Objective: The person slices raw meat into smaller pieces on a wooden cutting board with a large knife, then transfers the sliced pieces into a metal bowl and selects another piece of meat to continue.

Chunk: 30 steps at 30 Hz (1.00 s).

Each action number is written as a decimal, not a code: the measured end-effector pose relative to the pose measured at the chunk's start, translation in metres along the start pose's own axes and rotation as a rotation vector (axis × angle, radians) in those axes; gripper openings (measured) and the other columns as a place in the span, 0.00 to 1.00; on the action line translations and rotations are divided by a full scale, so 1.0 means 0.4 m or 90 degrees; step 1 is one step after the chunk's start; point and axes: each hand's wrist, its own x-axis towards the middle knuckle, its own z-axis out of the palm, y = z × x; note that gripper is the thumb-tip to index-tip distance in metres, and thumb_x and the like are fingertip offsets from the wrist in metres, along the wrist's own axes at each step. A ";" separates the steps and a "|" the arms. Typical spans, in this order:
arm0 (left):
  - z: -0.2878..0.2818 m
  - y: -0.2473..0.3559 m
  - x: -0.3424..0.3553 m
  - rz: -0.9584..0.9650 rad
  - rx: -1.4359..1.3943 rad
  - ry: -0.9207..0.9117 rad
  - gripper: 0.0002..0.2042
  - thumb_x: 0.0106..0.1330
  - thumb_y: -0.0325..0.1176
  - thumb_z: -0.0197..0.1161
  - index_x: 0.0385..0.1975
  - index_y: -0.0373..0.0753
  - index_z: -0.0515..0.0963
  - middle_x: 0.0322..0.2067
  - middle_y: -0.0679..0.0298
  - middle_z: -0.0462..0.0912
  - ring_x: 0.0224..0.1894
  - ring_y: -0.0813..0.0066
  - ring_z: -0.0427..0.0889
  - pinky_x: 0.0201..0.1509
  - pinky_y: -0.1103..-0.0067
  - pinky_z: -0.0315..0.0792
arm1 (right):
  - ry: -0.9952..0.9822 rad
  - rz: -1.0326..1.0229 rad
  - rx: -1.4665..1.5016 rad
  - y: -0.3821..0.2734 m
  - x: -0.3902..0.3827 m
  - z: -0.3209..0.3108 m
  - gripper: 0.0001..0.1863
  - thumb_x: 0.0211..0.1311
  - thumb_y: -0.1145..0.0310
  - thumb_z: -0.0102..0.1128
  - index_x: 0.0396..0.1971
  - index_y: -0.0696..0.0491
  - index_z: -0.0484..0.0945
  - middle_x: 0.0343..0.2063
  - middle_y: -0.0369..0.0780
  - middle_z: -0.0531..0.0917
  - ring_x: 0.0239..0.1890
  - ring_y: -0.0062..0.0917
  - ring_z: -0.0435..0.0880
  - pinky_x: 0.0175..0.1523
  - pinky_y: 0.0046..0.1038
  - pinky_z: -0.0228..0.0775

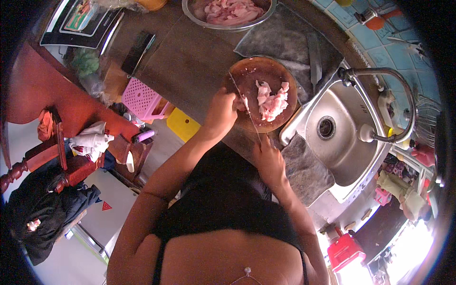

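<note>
A round wooden cutting board [285, 78] lies on the counter in front of me. My right hand [270, 161] is closed round the handle of a kitchen knife [247, 108], whose blade shows edge-on as a thin line across the board's left part. On the left side of the board, my left hand [222, 111] has its fingers bent and pressed together on a piece of raw meat beside the blade; most of that piece is hidden. Cut pale pink raw meat [272, 102] sits heaped to the right of the blade. Small scraps dot the board's far part.
At the far edge stands a metal bowl [189, 16] of raw meat. A second knife [314, 66] lies on a grey cloth [270, 40]. To the right are a steel sink [349, 152] with a curved faucet [412, 95] and another grey cloth [304, 166]. A pink stool [141, 97] stands left.
</note>
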 end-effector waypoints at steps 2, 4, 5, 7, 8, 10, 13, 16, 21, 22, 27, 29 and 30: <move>-0.005 0.001 -0.004 0.021 0.040 0.001 0.04 0.48 0.20 0.58 0.24 0.34 0.76 0.26 0.49 0.75 0.31 0.48 0.76 0.34 0.64 0.69 | -0.033 0.042 -0.083 0.032 -0.054 0.001 0.13 0.63 0.59 0.45 0.42 0.50 0.65 0.21 0.51 0.80 0.26 0.48 0.80 0.28 0.48 0.74; -0.002 0.003 -0.009 0.019 0.038 0.004 0.04 0.48 0.20 0.58 0.24 0.34 0.76 0.26 0.50 0.75 0.31 0.49 0.75 0.34 0.64 0.69 | -0.009 0.010 -0.065 0.023 -0.033 0.011 0.13 0.63 0.58 0.45 0.41 0.50 0.64 0.21 0.51 0.80 0.25 0.48 0.81 0.28 0.47 0.74; 0.000 0.010 -0.004 0.025 0.033 0.008 0.04 0.48 0.20 0.58 0.24 0.33 0.76 0.26 0.50 0.74 0.31 0.49 0.75 0.34 0.63 0.69 | 0.024 -0.018 -0.046 0.010 -0.012 0.010 0.12 0.63 0.58 0.45 0.39 0.50 0.64 0.20 0.51 0.80 0.25 0.47 0.81 0.27 0.46 0.74; -0.001 0.034 0.001 0.036 0.026 0.018 0.04 0.48 0.19 0.58 0.25 0.33 0.76 0.26 0.50 0.75 0.30 0.49 0.75 0.34 0.64 0.69 | 0.057 -0.046 -0.055 -0.030 0.066 0.017 0.12 0.63 0.59 0.45 0.41 0.50 0.64 0.20 0.51 0.80 0.25 0.47 0.81 0.27 0.46 0.74; -0.001 0.044 0.003 0.043 0.019 0.025 0.05 0.48 0.19 0.57 0.25 0.33 0.77 0.26 0.50 0.76 0.30 0.50 0.76 0.34 0.64 0.69 | 0.085 -0.072 -0.063 -0.046 0.093 0.018 0.13 0.63 0.59 0.45 0.43 0.50 0.64 0.21 0.51 0.79 0.26 0.47 0.81 0.27 0.47 0.74; 0.011 0.023 0.006 0.034 -0.030 0.013 0.05 0.49 0.19 0.57 0.26 0.33 0.77 0.26 0.50 0.76 0.30 0.52 0.77 0.34 0.65 0.70 | 0.077 -0.049 -0.033 -0.082 0.106 -0.005 0.14 0.63 0.59 0.45 0.45 0.51 0.65 0.22 0.55 0.78 0.29 0.50 0.79 0.31 0.48 0.72; 0.017 -0.014 -0.001 0.027 -0.050 0.017 0.06 0.51 0.19 0.58 0.27 0.33 0.77 0.25 0.51 0.78 0.31 0.55 0.79 0.34 0.68 0.71 | 0.040 -0.002 0.032 -0.073 0.072 -0.026 0.15 0.63 0.60 0.46 0.46 0.52 0.66 0.24 0.58 0.77 0.32 0.53 0.77 0.35 0.49 0.70; 0.005 0.011 -0.008 0.012 -0.030 0.037 0.05 0.52 0.19 0.58 0.28 0.33 0.78 0.26 0.52 0.79 0.31 0.58 0.80 0.34 0.71 0.72 | 0.012 -0.021 0.153 0.025 -0.015 -0.038 0.14 0.62 0.62 0.48 0.43 0.54 0.68 0.25 0.58 0.77 0.34 0.53 0.77 0.33 0.49 0.68; 0.027 -0.006 -0.017 -0.053 -0.189 0.069 0.04 0.53 0.21 0.59 0.28 0.32 0.78 0.27 0.52 0.81 0.30 0.60 0.82 0.34 0.72 0.73 | 0.105 0.003 0.101 0.085 -0.099 -0.025 0.10 0.62 0.61 0.48 0.37 0.50 0.67 0.20 0.54 0.78 0.25 0.52 0.78 0.28 0.50 0.70; 0.024 -0.002 -0.016 -0.047 -0.133 0.050 0.05 0.52 0.21 0.59 0.28 0.32 0.78 0.28 0.52 0.81 0.30 0.59 0.82 0.35 0.72 0.73 | 0.125 -0.005 0.081 0.087 -0.107 -0.022 0.10 0.62 0.60 0.48 0.37 0.50 0.67 0.19 0.53 0.78 0.24 0.51 0.78 0.27 0.50 0.70; 0.002 0.044 -0.010 -0.078 -0.042 -0.013 0.06 0.50 0.21 0.58 0.28 0.33 0.78 0.27 0.50 0.81 0.31 0.54 0.81 0.36 0.69 0.73 | 0.092 -0.021 -0.015 0.054 -0.133 -0.012 0.11 0.62 0.59 0.49 0.36 0.51 0.66 0.17 0.52 0.78 0.22 0.50 0.79 0.25 0.48 0.71; 0.002 0.034 -0.011 -0.097 -0.001 -0.039 0.04 0.51 0.22 0.57 0.26 0.35 0.77 0.27 0.50 0.79 0.35 0.50 0.78 0.39 0.64 0.71 | 0.072 -0.007 -0.021 0.049 -0.133 -0.010 0.12 0.62 0.59 0.49 0.36 0.51 0.66 0.17 0.52 0.78 0.22 0.49 0.79 0.25 0.48 0.72; 0.001 0.030 -0.012 -0.100 0.003 -0.038 0.04 0.51 0.22 0.57 0.26 0.35 0.77 0.27 0.50 0.79 0.35 0.50 0.78 0.39 0.64 0.71 | 0.060 -0.004 -0.021 0.049 -0.130 -0.009 0.12 0.62 0.59 0.49 0.36 0.51 0.66 0.17 0.52 0.78 0.22 0.49 0.79 0.25 0.48 0.72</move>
